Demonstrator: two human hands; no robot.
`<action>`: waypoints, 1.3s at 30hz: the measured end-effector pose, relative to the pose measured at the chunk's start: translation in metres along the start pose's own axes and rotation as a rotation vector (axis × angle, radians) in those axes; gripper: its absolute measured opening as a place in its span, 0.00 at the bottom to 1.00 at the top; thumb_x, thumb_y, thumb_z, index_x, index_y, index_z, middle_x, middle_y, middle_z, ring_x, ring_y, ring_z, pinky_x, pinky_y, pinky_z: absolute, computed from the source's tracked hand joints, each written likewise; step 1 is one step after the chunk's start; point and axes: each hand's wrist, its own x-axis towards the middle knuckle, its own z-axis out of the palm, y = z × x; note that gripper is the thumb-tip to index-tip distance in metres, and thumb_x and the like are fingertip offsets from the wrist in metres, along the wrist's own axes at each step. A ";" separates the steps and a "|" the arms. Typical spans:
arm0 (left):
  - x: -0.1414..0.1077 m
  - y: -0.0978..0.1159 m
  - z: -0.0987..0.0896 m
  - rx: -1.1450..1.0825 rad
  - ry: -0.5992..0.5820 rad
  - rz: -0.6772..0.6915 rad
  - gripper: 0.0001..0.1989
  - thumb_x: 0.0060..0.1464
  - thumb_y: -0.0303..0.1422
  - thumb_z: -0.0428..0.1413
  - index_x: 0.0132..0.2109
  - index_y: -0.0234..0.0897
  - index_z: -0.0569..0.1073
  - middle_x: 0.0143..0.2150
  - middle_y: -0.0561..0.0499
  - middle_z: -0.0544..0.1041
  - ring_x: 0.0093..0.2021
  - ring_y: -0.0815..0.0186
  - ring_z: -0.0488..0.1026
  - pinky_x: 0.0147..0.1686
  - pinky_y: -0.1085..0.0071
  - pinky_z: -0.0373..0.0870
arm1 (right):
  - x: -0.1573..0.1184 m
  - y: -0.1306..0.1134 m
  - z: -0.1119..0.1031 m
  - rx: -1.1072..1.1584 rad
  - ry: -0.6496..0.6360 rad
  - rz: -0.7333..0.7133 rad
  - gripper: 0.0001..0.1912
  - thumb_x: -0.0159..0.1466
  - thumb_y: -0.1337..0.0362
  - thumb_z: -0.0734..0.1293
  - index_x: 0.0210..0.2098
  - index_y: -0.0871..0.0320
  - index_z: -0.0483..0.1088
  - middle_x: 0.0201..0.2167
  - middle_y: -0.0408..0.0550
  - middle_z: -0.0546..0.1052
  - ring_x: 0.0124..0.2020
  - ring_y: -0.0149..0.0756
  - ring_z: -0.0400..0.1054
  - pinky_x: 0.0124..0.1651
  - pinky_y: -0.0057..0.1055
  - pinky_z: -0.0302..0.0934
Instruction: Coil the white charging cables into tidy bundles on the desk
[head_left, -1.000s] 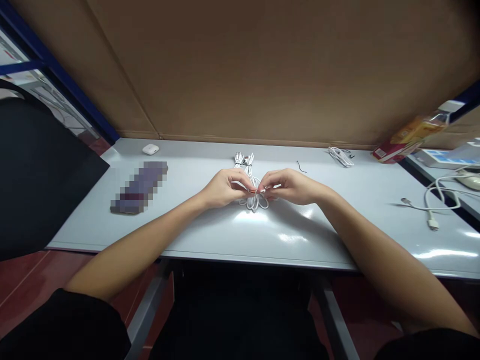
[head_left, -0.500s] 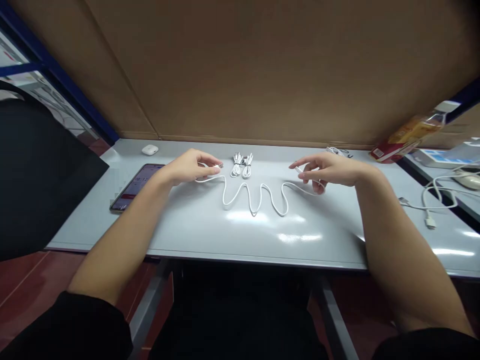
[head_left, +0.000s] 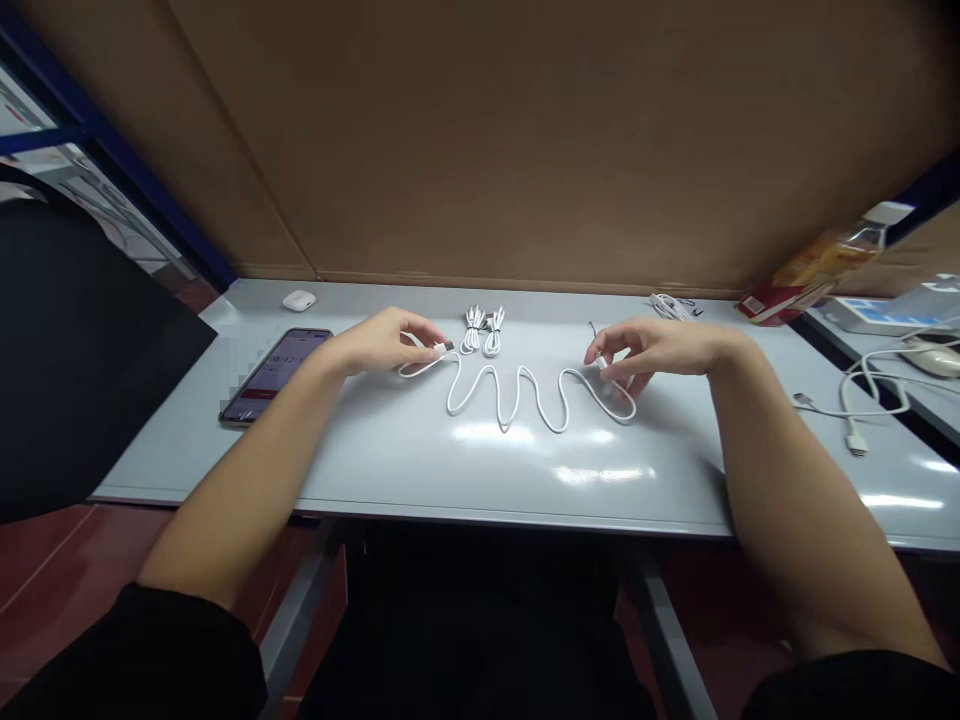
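A white cable [head_left: 504, 424] lies in wavy bends on the grey table [head_left: 420, 480] between my hands. My left hand [head_left: 394, 342] pinches the plug at its left end, the metal tip pointing right. At the other end, my right hand [head_left: 637, 352] has its fingers closed round the white connector, and a short dark tie sticks up by the fingertips. Two bundled white cables, one [head_left: 472, 330] beside the other [head_left: 493, 332], rest behind the wavy cable, between my hands.
A phone [head_left: 274, 375] lies left of my left hand, with a white case [head_left: 299, 300] behind it. Another white cable bundle [head_left: 671, 306] sits behind my right hand. Farther right are a tilted bottle [head_left: 814, 270], loose cables [head_left: 847, 400] and a mouse [head_left: 934, 356].
The right end of the cable has come down into a rounder loop as my right hand lowered slightly and closed more on the connector. The left plug has shifted slightly right and down.
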 end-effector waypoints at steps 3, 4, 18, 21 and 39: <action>0.003 0.001 0.009 -0.023 0.003 0.028 0.18 0.50 0.43 0.68 0.47 0.42 0.84 0.33 0.49 0.81 0.31 0.64 0.75 0.31 0.69 0.66 | 0.005 -0.002 0.004 0.001 -0.072 -0.033 0.22 0.48 0.52 0.83 0.38 0.53 0.77 0.34 0.47 0.82 0.34 0.44 0.79 0.39 0.43 0.77; 0.005 0.001 0.014 -0.043 0.013 0.037 0.18 0.49 0.43 0.68 0.46 0.41 0.83 0.36 0.48 0.82 0.32 0.63 0.76 0.31 0.69 0.67 | 0.008 -0.003 0.007 -0.005 -0.091 -0.057 0.22 0.49 0.52 0.83 0.37 0.54 0.76 0.33 0.47 0.82 0.33 0.43 0.79 0.39 0.41 0.76; -0.007 0.035 0.089 0.079 -0.007 0.419 0.19 0.58 0.46 0.63 0.51 0.42 0.82 0.37 0.50 0.79 0.36 0.61 0.73 0.36 0.68 0.65 | 0.044 -0.024 0.092 -0.134 0.183 -0.323 0.23 0.60 0.44 0.75 0.30 0.52 0.62 0.22 0.40 0.75 0.22 0.37 0.72 0.24 0.32 0.60; -0.007 0.035 0.089 0.121 0.034 0.498 0.17 0.56 0.42 0.65 0.51 0.42 0.81 0.41 0.49 0.79 0.40 0.60 0.72 0.38 0.68 0.64 | 0.044 -0.026 0.099 -0.080 0.221 -0.298 0.23 0.60 0.43 0.74 0.31 0.52 0.62 0.22 0.41 0.75 0.23 0.39 0.73 0.26 0.34 0.62; 0.000 0.025 0.071 -0.415 -0.361 0.196 0.18 0.60 0.47 0.62 0.39 0.35 0.79 0.32 0.50 0.73 0.29 0.68 0.66 0.30 0.70 0.62 | 0.031 -0.040 0.110 -0.874 0.316 -0.565 0.19 0.66 0.55 0.70 0.52 0.57 0.74 0.44 0.56 0.78 0.40 0.45 0.73 0.39 0.35 0.60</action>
